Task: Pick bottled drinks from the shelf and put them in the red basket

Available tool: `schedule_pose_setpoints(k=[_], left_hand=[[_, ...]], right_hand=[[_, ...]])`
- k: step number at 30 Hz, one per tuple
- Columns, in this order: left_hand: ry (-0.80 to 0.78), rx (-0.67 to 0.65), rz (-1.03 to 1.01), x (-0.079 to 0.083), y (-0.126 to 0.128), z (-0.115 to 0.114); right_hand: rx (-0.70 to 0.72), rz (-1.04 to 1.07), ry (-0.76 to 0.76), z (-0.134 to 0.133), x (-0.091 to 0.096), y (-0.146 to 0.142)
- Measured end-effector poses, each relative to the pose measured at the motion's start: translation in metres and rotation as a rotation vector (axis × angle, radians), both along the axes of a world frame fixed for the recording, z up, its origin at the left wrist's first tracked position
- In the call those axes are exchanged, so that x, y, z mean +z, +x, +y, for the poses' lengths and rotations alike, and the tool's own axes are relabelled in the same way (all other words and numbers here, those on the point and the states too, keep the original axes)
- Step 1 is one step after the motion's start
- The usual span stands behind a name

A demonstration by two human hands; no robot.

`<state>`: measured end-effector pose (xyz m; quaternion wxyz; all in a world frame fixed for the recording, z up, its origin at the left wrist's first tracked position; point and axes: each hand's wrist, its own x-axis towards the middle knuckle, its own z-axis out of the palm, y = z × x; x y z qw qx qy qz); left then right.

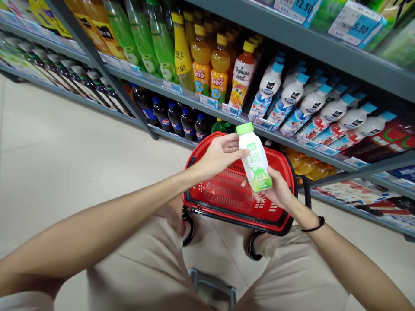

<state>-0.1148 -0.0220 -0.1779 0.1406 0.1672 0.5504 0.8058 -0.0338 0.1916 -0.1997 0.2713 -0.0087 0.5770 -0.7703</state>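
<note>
A person crouches in a shop aisle, and both bare hands meet at centre frame on a white bottle [255, 166] with a green cap and a green label. The left hand [220, 156] reaches in from the lower left, its grip closed lightly on the bottle's shoulder just under the cap. The right hand [278, 192], which wears a dark wristband, comes from the lower right, its grip wrapped around the base from below. The bottle stands almost upright, with the cap leaning toward the upper left. It is held directly above a red basket [227, 214] on the floor, clear of the basket's mesh. Shelves of drinks [220, 65] fill the top of the frame, beyond the basket.
</note>
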Motion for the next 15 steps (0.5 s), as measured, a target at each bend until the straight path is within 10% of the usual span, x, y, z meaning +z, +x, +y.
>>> schedule_pose_setpoints(k=[15], left_hand=[[0.014, 0.057, -0.112, 0.0051, -0.0015, 0.0026]], right_hand=[[-0.161, 0.173, 0.091, -0.0018, -0.0061, -0.0029]])
